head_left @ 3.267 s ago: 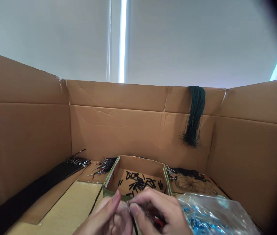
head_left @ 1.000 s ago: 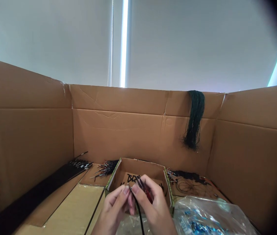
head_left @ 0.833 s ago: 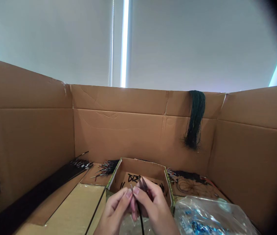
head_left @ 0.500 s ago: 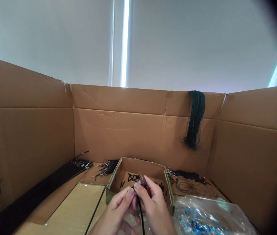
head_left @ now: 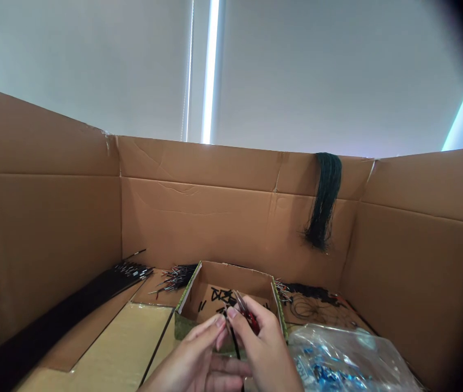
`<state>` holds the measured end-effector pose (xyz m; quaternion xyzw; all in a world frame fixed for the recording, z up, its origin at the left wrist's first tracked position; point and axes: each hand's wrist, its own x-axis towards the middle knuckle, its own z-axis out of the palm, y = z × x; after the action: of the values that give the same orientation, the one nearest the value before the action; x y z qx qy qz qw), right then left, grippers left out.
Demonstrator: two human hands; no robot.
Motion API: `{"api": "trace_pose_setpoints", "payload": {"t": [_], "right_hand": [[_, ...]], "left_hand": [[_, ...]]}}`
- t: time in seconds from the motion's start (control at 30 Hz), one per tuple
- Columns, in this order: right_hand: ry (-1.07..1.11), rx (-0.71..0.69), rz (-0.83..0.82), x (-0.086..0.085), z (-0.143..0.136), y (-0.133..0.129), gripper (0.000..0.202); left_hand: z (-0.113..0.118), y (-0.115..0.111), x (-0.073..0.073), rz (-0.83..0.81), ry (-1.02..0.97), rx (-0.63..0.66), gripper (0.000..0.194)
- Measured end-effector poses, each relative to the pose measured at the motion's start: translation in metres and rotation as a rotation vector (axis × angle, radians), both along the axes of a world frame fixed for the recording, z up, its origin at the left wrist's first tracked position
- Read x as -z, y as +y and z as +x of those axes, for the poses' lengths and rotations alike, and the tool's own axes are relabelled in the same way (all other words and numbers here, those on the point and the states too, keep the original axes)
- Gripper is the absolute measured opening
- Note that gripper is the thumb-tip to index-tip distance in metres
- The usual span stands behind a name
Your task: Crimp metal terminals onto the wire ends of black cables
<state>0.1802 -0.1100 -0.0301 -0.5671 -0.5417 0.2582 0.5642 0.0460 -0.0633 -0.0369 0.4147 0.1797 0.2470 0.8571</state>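
With the left hand (head_left: pixel 196 348), pinching a black cable (head_left: pixel 233 340) near its thin tip between thumb and forefinger, with lower fingers loosely spread below. With the right hand (head_left: pixel 262 343), holding red-handled cutters (head_left: pixel 250 318) tucked under curled fingers, with blades aimed up and forward, and bringing the thumb right beside the same tip; cannot tell about actual contact there. Having the cable drop between both hands, partly hidden by the left's lower fingers. Seeing near the right hand a clear plastic bag (head_left: pixel 370 348) with shiny blue pieces (head_left: pixel 333 375) inside, and off to the left a tan stretch of desk (head_left: pixel 113 348). Facing, just beyond the fingers, an open cardboard tray (head_left: pixel 184 326), green outside, with short black pieces (head_left: pixel 223 295) strewn over its floor. Noting a long black sheaf (head_left: pixel 60 310) at far left, pale-tipped, and a smaller wire bundle (head_left: pixel 180 276) beside the tray. Seeing farthest off a cardboard wall (head_left: pixel 199 228), with dark green strands (head_left: pixel 327 196) draped over its top edge.
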Motion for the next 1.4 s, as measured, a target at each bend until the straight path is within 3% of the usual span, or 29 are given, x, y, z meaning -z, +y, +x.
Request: {"api": "trace_pose_setpoints", "payload": {"t": [0.17,0.4,0.67,0.87,1.13,1.4], "right_hand": [[0.109,-0.057,0.013,-0.006,0.000,-0.006,0.040],[0.132,-0.083,0.018,-0.016,-0.006,-0.014,0.045],[0.147,-0.152,0.013,-0.010,0.001,-0.009,0.030],[0.287,-0.327,0.014,-0.016,0.009,-0.003,0.031],[0.217,-0.281,0.008,-0.016,0.004,-0.006,0.030],[0.112,-0.243,-0.005,-0.026,0.010,-0.016,0.026]], "left_hand": [[0.012,-0.006,0.009,0.101,-0.230,-0.194,0.036],[0.002,-0.009,0.019,0.203,-0.272,-0.333,0.036],[0.006,-0.012,0.005,0.309,-0.217,-0.287,0.034],[0.009,-0.012,0.002,0.298,-0.162,-0.295,0.034],[0.008,-0.011,0.010,0.318,-0.102,-0.286,0.040],[0.005,-0.015,-0.004,0.278,-0.078,-0.187,0.036]]}}
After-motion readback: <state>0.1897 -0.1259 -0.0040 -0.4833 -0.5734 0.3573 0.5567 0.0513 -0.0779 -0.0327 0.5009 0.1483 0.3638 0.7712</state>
